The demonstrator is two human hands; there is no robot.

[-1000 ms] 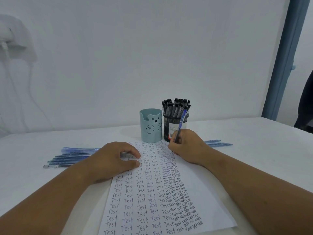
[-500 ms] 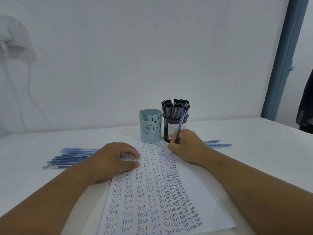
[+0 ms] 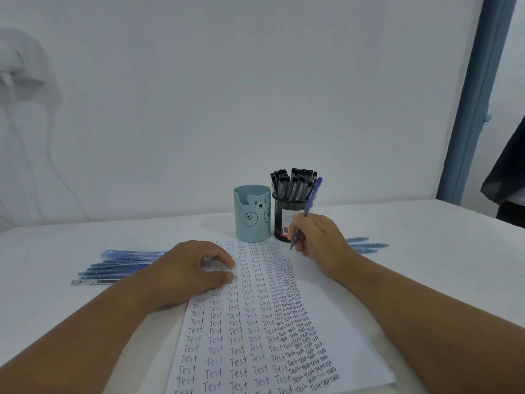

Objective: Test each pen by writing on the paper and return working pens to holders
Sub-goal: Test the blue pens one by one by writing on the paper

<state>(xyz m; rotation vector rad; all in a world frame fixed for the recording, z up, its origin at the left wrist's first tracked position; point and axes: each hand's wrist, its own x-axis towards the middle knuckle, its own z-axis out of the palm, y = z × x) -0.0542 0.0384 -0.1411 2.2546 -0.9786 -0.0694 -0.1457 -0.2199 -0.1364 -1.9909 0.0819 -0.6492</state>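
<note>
From the head camera, the right hand (image 3: 318, 240) pinches a blue pen (image 3: 308, 211) in a writing grip, and over the last second it has shifted a little toward the far right corner of the paper (image 3: 335, 314), the pen tip now hanging just at the sheet's top edge beside the black mesh holder (image 3: 287, 220) rather than down among the crowded columns of "Test". Whether the tip touches the sheet cannot be told. The left hand (image 3: 193, 274) has not moved: it rests on the paper's left edge with fingers loosely curled and holding nothing, pinning the sheet. The mesh holder is packed with black-capped pens, while the bear-faced blue holder (image 3: 251, 214) just left of it shows nothing above its rim (its inside is hidden). A row of blue pens (image 3: 113, 265) lies on the table (image 3: 426, 251) left of the paper, and a few more blue pens (image 3: 366, 244) lie behind the right hand. I judge this pen's test mark is finishing or about to start at the last free space, after which it belongs in a holder.
</note>
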